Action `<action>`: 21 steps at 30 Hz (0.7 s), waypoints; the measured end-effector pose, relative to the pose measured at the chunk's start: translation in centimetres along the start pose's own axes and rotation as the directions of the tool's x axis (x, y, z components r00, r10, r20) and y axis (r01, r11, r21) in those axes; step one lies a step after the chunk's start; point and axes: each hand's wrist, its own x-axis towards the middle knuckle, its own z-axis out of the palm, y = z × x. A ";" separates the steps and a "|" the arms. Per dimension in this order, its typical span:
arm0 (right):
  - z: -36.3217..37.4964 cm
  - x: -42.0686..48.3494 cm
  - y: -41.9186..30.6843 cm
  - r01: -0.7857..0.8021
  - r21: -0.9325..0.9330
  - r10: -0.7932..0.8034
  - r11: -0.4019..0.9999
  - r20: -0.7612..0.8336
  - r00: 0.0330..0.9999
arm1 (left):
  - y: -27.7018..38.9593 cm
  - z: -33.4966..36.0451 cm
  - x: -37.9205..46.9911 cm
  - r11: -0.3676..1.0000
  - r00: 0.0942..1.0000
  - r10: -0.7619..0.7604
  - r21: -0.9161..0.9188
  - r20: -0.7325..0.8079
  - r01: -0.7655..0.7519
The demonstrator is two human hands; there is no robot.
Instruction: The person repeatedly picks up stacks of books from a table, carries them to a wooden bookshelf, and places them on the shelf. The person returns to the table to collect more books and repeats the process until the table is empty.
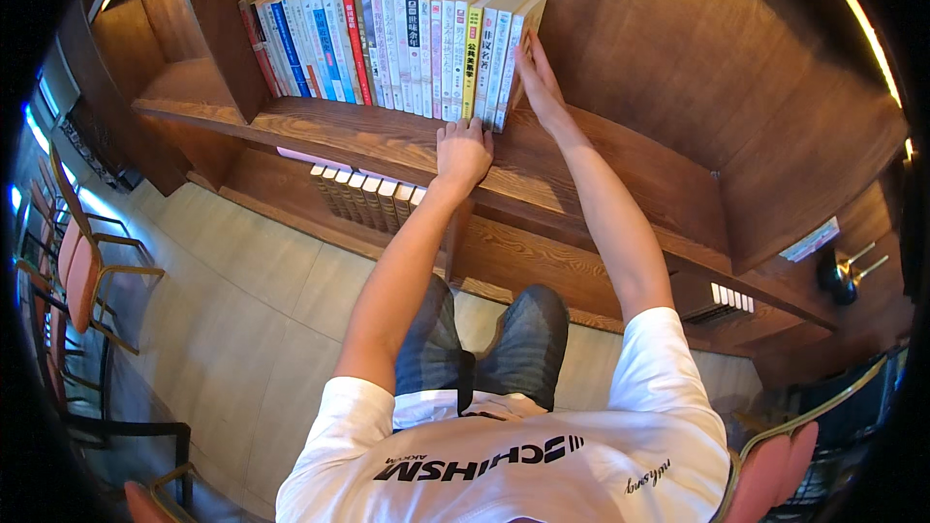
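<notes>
A row of upright paperback books (407,51) fills the left part of a wooden shelf (349,123), spines facing me. My right hand (540,83) lies flat along the outer side of the last book at the row's right end, fingers pointing up. My left hand (465,150) rests at the shelf's front edge, its fingertips at the foot of the spines near a yellow book (472,62). Neither hand grips a book. Part of the left fingers' contact is hard to make out.
Below, dark bound volumes (363,196) stand on a lower shelf. A vertical wooden panel (211,29) borders the row on the left. Pink-seated chairs (80,269) stand on the tiled floor (240,298) at left; another chair (774,472) is behind me at right. A black-and-gold ornament (846,276) sits far right.
</notes>
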 end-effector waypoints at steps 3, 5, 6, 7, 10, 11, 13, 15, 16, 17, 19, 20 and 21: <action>-1.2 0.5 0.4 -0.150 0.060 0.151 0.987 -0.011 0.989 | -0.1 0.1 0.0 1.000 1.000 0.015 0.000 -0.017 -0.015; -1.6 0.9 1.3 -0.310 0.133 0.320 0.941 -0.061 0.945 | -0.2 0.1 -0.1 1.000 1.000 0.015 -0.015 -0.022 -0.015; -1.6 1.0 1.8 -0.304 0.135 0.313 0.943 -0.048 0.949 | -0.2 0.1 -0.1 1.000 1.000 0.019 -0.002 -0.024 -0.019; -1.7 0.9 2.4 -0.348 0.151 0.360 0.925 -0.062 0.931 | -0.3 0.1 -0.1 1.000 1.000 0.020 0.010 -0.019 -0.020; -1.6 0.9 3.8 -0.418 0.193 0.437 0.888 -0.066 0.897 | -0.3 0.2 -0.1 0.999 0.999 0.027 0.019 -0.032 -0.026; -1.5 1.1 4.2 -0.422 0.202 0.441 0.884 -0.058 0.895 | -0.4 0.3 0.0 1.000 0.999 0.025 0.018 -0.036 -0.024; -1.2 1.5 5.1 -0.439 0.174 0.461 0.881 -0.110 0.881 | -0.4 0.4 -0.1 0.999 0.997 0.033 0.006 -0.071 -0.033; -1.1 2.1 6.0 -0.416 0.114 0.428 0.902 -0.117 0.896 | -0.4 0.4 -0.2 0.999 0.997 0.032 -0.001 -0.071 -0.032; -0.7 2.4 6.5 -0.406 0.121 0.423 0.906 -0.191 0.886 | -0.3 0.4 -0.3 1.000 0.998 0.030 -0.005 -0.060 -0.030; -0.6 2.8 6.9 -0.393 0.104 0.406 0.913 -0.168 0.898 | -0.4 0.4 -0.3 1.000 0.998 0.027 -0.008 -0.049 -0.028; -0.5 3.0 7.5 -0.464 0.072 0.469 0.883 -0.191 0.862 | -0.4 0.5 -0.3 1.000 0.997 0.026 -0.011 -0.066 -0.027; -0.4 2.4 7.7 -0.414 0.041 0.410 0.909 -0.257 0.875 | -0.3 0.6 -0.2 0.999 0.997 0.028 -0.015 -0.078 -0.029; -0.5 2.5 7.6 -0.429 0.016 0.419 0.903 -0.254 0.872 | -0.3 0.7 -0.1 0.999 0.995 0.029 -0.020 -0.094 -0.031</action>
